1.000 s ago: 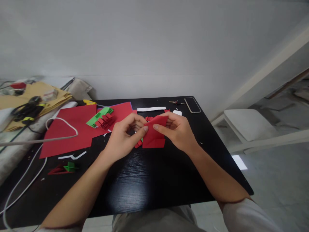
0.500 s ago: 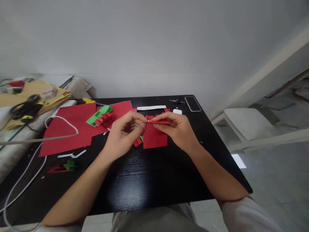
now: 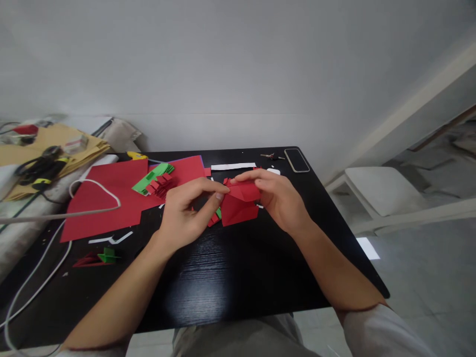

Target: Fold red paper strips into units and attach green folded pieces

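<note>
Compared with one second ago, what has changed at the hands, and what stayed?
The right hand has moved its thumb up and right, off the front of the red paper; its index finger now lies along the top. The paper's upper part now looks tipped flatter. The left hand still pinches the left edge. Phone, keys and long white strip stayed put.

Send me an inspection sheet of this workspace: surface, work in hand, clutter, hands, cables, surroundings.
Surface: black table, glossy, light reflecting near its front.
Work in hand: folded red paper.
Clutter: red sheets, green paper, white strip, keys, phone.
Hands: left hand pinches the folded red paper's left side; right hand is at its far right side.
Cables: white cable loops over the red sheets; black cable at far left.
Surroundings: pale wall behind; white seat at right.
</note>
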The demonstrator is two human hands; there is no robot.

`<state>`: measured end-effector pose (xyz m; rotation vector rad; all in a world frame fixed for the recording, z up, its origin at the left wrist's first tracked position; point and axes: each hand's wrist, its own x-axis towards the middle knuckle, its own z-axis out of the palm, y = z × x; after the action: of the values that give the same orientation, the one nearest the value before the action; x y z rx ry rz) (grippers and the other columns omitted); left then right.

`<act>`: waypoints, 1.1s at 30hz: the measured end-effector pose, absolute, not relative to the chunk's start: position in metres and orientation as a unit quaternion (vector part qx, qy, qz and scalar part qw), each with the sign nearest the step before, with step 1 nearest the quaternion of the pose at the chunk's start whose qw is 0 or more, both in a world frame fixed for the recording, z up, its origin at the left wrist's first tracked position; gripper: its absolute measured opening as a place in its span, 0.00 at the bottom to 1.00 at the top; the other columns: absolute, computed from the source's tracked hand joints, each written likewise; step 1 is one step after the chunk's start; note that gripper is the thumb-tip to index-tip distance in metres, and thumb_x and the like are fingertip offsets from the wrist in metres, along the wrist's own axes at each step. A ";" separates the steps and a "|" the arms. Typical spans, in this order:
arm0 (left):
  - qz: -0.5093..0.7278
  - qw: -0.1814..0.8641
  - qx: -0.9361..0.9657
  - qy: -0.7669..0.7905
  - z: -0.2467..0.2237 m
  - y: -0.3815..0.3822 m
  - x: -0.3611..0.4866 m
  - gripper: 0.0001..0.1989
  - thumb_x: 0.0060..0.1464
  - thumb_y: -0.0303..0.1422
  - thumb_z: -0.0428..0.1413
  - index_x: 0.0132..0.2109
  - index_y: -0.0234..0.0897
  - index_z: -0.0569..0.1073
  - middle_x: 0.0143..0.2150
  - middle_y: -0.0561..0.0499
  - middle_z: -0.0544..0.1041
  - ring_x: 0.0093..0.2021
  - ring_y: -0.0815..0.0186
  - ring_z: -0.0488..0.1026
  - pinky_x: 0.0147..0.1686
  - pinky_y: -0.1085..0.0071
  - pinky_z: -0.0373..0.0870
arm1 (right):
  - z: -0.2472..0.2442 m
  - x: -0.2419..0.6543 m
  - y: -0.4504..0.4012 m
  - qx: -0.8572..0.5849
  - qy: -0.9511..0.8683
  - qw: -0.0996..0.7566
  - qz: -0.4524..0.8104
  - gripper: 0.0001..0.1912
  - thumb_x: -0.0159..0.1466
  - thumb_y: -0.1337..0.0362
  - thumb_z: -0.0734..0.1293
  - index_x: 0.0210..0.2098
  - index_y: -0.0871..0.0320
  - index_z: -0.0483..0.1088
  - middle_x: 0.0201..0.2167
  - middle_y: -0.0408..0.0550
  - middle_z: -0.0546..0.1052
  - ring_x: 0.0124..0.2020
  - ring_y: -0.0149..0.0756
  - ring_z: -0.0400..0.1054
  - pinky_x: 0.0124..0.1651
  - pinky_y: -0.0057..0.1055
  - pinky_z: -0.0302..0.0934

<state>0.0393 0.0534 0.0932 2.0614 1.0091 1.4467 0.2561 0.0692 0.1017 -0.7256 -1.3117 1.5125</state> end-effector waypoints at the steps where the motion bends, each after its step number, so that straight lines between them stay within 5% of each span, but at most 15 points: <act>1: 0.517 0.198 0.750 0.362 0.093 0.053 0.039 0.06 0.63 0.28 0.60 0.45 0.41 0.81 0.38 0.51 0.84 0.37 0.66 0.79 0.37 0.70 0.75 | 0.102 0.255 0.068 -0.316 -0.551 0.483 0.603 0.11 0.64 0.60 0.71 0.45 0.54 0.82 0.46 0.49 0.84 0.49 0.41 0.79 0.54 0.38 0.73; 5: 0.501 0.164 0.776 0.347 0.095 0.052 0.038 0.07 0.63 0.27 0.59 0.45 0.41 0.81 0.40 0.50 0.85 0.38 0.65 0.80 0.39 0.68 0.77 | 0.101 0.252 0.066 -0.361 -0.580 0.483 0.549 0.17 0.57 0.58 0.81 0.44 0.54 0.81 0.45 0.48 0.85 0.49 0.41 0.80 0.57 0.40 0.73; 12: 0.508 0.240 0.729 0.391 0.094 0.050 0.041 0.14 0.62 0.35 0.63 0.54 0.41 0.78 0.42 0.49 0.84 0.40 0.64 0.82 0.40 0.69 0.79 | 0.099 0.249 0.062 -0.358 -0.594 0.512 0.507 0.14 0.59 0.57 0.80 0.41 0.54 0.81 0.41 0.48 0.85 0.44 0.40 0.81 0.51 0.38 0.76; 20: 0.479 0.220 0.742 0.414 0.094 0.054 0.041 0.05 0.63 0.35 0.64 0.43 0.40 0.82 0.33 0.53 0.83 0.29 0.71 0.77 0.31 0.75 0.72 | 0.096 0.248 0.060 -0.356 -0.621 0.512 0.474 0.11 0.62 0.57 0.78 0.42 0.53 0.80 0.42 0.47 0.84 0.45 0.40 0.80 0.51 0.39 0.76; 33: 0.450 0.186 0.774 0.406 0.097 0.053 0.041 0.05 0.64 0.35 0.61 0.41 0.39 0.80 0.33 0.52 0.83 0.31 0.69 0.77 0.32 0.74 0.73 | 0.096 0.248 0.061 -0.376 -0.632 0.495 0.463 0.11 0.62 0.55 0.78 0.37 0.54 0.81 0.36 0.46 0.85 0.38 0.38 0.80 0.44 0.36 0.76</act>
<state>0.0409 0.0530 0.0974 2.1782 1.1421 1.2668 0.2479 0.0606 0.0955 -0.9116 -1.5305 1.1216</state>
